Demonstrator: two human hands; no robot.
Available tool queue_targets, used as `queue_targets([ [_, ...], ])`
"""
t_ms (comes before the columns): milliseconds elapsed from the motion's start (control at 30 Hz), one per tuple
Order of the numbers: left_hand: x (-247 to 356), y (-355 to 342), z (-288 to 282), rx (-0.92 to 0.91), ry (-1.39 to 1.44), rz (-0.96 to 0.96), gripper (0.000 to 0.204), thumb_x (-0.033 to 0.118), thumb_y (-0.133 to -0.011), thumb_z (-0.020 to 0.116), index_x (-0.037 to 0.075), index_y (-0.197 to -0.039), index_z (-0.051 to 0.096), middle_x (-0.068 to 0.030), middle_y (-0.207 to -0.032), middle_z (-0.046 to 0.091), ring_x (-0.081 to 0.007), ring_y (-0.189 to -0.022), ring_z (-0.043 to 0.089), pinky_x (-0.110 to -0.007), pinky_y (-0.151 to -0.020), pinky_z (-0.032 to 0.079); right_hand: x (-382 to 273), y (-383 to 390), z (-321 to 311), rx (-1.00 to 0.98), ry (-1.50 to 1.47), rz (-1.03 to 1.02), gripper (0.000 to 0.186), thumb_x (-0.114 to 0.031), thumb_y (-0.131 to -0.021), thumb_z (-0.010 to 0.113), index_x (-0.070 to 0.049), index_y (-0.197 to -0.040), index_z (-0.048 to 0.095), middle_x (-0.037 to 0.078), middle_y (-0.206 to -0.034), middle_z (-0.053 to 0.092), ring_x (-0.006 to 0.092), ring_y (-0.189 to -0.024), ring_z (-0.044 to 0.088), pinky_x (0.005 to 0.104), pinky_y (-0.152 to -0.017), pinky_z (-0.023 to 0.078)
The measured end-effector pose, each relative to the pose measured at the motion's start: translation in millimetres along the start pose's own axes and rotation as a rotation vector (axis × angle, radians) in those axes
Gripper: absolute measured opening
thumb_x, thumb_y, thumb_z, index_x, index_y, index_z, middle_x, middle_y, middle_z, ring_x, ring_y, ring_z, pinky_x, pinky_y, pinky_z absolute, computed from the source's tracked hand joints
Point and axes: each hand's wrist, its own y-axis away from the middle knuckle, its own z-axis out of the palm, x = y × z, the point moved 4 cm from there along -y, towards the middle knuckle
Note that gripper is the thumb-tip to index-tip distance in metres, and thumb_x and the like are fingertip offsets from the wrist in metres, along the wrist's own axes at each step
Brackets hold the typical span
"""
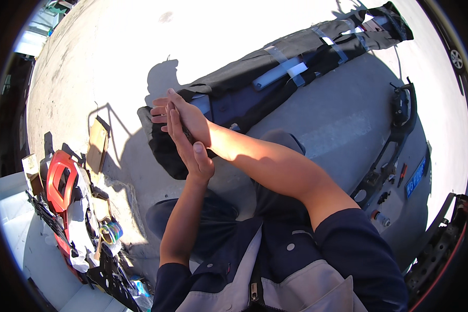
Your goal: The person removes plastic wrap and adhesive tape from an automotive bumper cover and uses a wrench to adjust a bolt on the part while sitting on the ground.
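My left hand (184,145) and my right hand (193,120) are up in front of me, palms facing and pressed or brushing together. The fingers of both are stretched out. No held object shows, though the narrow gap between the palms is dark and partly hidden. Beyond and below them, a long bundle of black cloth (221,79) lies across the ground, its near end behind my hands. Strips of clear tape (281,58) cross it. A bluish-grey piece (270,78) shows between its folds.
To the left stand a red plastic frame (56,183), a cardboard piece (97,145) and a tape roll (111,232) among piled parts. On the right lie a black car part (402,112), an orange-handled tool (402,174), a blue licence plate (415,179) and a small container (381,218).
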Motion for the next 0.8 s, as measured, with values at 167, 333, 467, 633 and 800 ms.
queue_targets([
  [167,-16,-11,-13,0.168,0.024,-0.066,0.058,0.032,-0.102,0.027,-0.005,-0.145,0.035,-0.0232,-0.151,0.039,-0.0357,-0.141,0.036,-0.048,-0.115,0.027,32,-13,-6,-0.229,0.293,-0.047,0.055,-0.045,-0.105,0.033,-0.001,-0.132,0.054,0.013,-0.126,0.058,0.0184,-0.114,0.054,0.0318,-0.102,0.041],
  [333,-32,-22,-42,0.219,-0.238,0.036,0.054,0.034,-0.106,0.024,-0.003,-0.138,0.046,-0.0218,-0.143,0.048,-0.0370,-0.135,0.043,-0.047,-0.110,0.035,41,1,13,-0.190,0.221,0.126,0.044,-0.036,-0.107,0.034,-0.004,-0.123,0.060,0.004,-0.111,0.061,0.0112,-0.104,0.054,0.0250,-0.096,0.042],
  [467,-55,-21,-46,0.109,-0.449,0.104,0.058,0.045,-0.106,0.029,0.000,-0.134,0.052,-0.0198,-0.137,0.053,-0.0378,-0.130,0.047,-0.048,-0.104,0.037,51,-9,-2,-0.125,0.072,0.088,0.052,-0.046,-0.108,0.030,-0.003,-0.128,0.054,0.002,-0.104,0.059,0.0098,-0.100,0.053,0.0252,-0.093,0.043],
  [633,-54,-16,-54,-0.163,-0.544,0.114,0.035,0.032,-0.098,0.058,0.006,-0.121,0.061,-0.0134,-0.122,0.061,-0.0339,-0.117,0.057,-0.043,-0.094,0.045,10,-2,0,-0.033,0.015,0.079,0.074,-0.062,-0.103,0.028,-0.002,-0.144,0.039,0.012,-0.124,0.055,0.0213,-0.116,0.052,0.0337,-0.102,0.042],
  [800,-105,-43,-135,-0.009,-0.738,-0.201,0.060,0.015,-0.089,0.069,0.004,-0.142,0.044,-0.0186,-0.123,0.059,-0.0379,-0.108,0.062,-0.044,-0.093,0.050,-23,-5,-20,0.172,0.356,-0.207,0.073,-0.061,-0.103,0.029,-0.002,-0.143,0.042,0.016,-0.134,0.054,0.0244,-0.122,0.052,0.0401,-0.101,0.042],
])
